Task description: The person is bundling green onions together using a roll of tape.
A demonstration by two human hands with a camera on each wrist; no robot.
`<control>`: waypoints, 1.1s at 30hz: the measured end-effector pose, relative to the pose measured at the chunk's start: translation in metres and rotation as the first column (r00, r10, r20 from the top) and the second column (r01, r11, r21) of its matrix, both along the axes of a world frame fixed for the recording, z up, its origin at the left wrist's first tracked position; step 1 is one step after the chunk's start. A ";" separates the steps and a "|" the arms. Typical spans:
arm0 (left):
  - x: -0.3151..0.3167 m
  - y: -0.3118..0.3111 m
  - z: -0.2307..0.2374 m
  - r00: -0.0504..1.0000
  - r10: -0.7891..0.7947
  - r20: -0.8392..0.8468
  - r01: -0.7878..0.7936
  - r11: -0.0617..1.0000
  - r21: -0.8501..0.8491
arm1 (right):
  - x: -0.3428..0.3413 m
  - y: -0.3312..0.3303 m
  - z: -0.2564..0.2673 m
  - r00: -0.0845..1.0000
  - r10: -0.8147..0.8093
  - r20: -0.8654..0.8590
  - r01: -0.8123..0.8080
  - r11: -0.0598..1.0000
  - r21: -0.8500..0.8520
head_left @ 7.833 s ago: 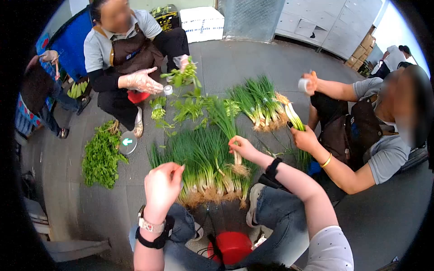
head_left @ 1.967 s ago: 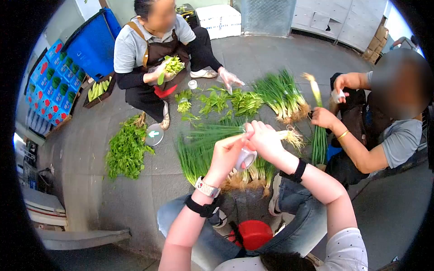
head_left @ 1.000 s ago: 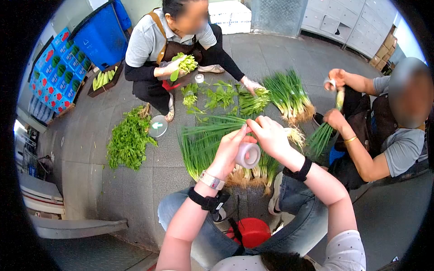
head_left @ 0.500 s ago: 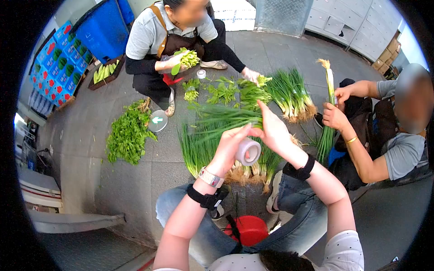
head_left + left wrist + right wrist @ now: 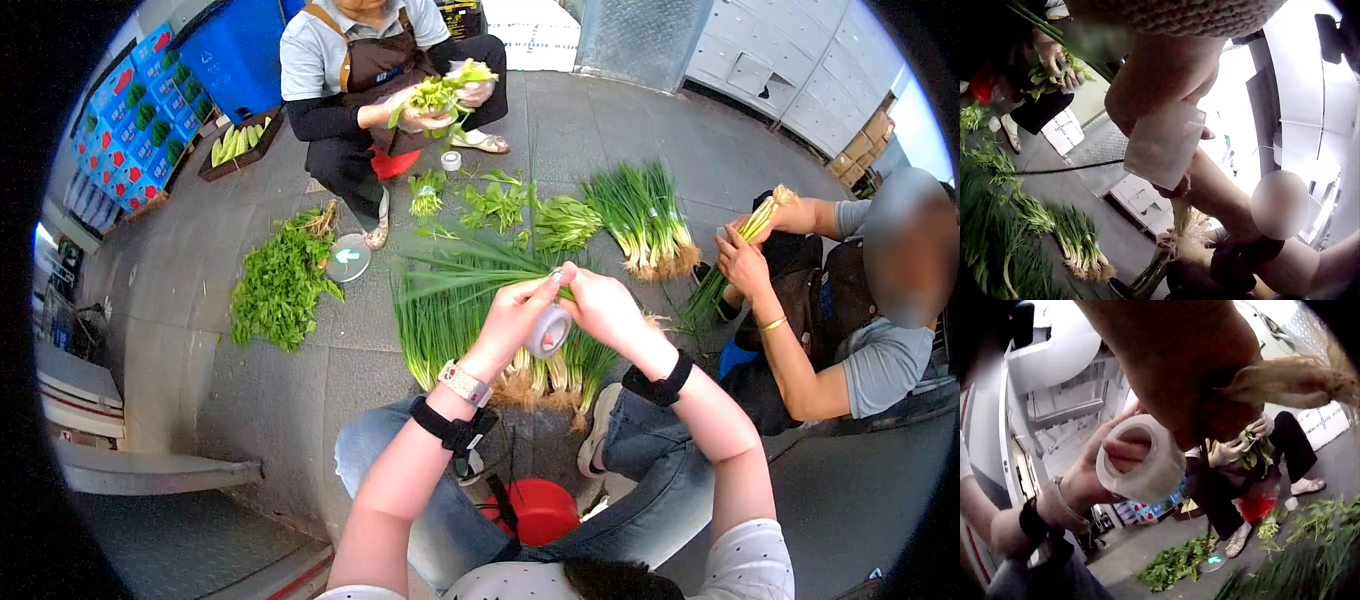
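In the head view, my left hand [image 5: 515, 318] has a clear tape roll [image 5: 549, 332] round its fingers; the right wrist view shows a finger through the core of that roll [image 5: 1141, 459]. My right hand [image 5: 608, 308] grips a small bunch of spring onions, its green leaves [image 5: 470, 272] pointing left. The bunch's pale roots [image 5: 1297, 381] stick out past my right hand [image 5: 1200, 387]. Both hands' fingertips meet at the stems, above a row of spring onions [image 5: 440, 335] on the floor. The fingers' exact contact with the tape end is hidden.
Leafy greens [image 5: 285, 290] lie left, near a round floor sign [image 5: 348, 258]. Tied spring onions [image 5: 645, 220] and loose greens [image 5: 565, 222] lie beyond. One person [image 5: 375, 90] sits opposite, another [image 5: 850, 290] at right. A red bucket [image 5: 535, 510] stands between my legs.
My right hand's fingers, straighter half a second ago, have curled in to meet my left at the stems. The person opposite has lifted a hand from the floor greens to those held.
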State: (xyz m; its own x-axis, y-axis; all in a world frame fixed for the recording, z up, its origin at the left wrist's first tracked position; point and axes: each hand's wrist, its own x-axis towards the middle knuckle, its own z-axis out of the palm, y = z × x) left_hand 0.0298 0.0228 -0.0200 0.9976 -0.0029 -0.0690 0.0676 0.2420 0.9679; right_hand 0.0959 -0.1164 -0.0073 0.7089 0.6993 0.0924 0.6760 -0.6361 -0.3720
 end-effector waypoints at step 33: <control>-0.005 0.024 0.001 0.986 -0.083 -0.147 0.042 0.964 -0.263 | -0.009 0.000 0.002 0.891 0.139 0.432 -0.262 0.935 0.240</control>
State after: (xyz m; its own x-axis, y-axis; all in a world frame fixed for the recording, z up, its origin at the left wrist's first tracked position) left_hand 0.0252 0.0468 -0.0186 0.9718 -0.1030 -0.2121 0.2354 0.4727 0.8492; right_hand 0.0870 -0.1168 -0.0056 0.4147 0.7218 0.5541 0.9067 -0.3795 -0.1842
